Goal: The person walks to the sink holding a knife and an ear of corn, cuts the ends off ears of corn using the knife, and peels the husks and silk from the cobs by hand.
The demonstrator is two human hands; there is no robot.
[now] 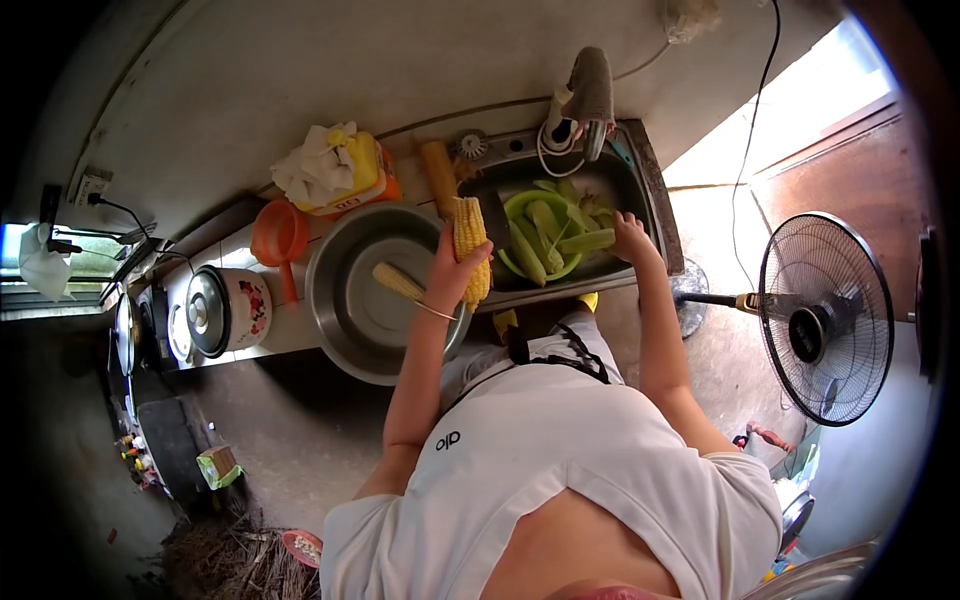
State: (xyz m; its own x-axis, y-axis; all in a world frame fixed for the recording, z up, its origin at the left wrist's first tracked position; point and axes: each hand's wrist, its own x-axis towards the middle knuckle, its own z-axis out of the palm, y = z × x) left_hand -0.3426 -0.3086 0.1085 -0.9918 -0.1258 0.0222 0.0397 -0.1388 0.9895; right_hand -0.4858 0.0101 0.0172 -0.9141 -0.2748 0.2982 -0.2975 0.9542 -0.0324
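Note:
My left hand (pixel 457 265) is wrapped round a peeled yellow corn cob (pixel 472 250), held upright between the metal basin and the sink. Below and to its left, another cob (pixel 398 281) lies in the large metal basin (pixel 335 315). In the sink (pixel 648 200), a green bowl (pixel 572 268) holds green corn husks (pixel 540 228). At the bowl's right side, my right hand (pixel 630 238) has its fingers closed at the end of a green husk piece (pixel 588 241).
An orange dipper (pixel 279 233), a yellow jug (pixel 362 165) and a lidded pot (pixel 245 310) stand on the left counter. The faucet (pixel 594 140) hangs over the sink's back. A fan (pixel 826 318) stands at right.

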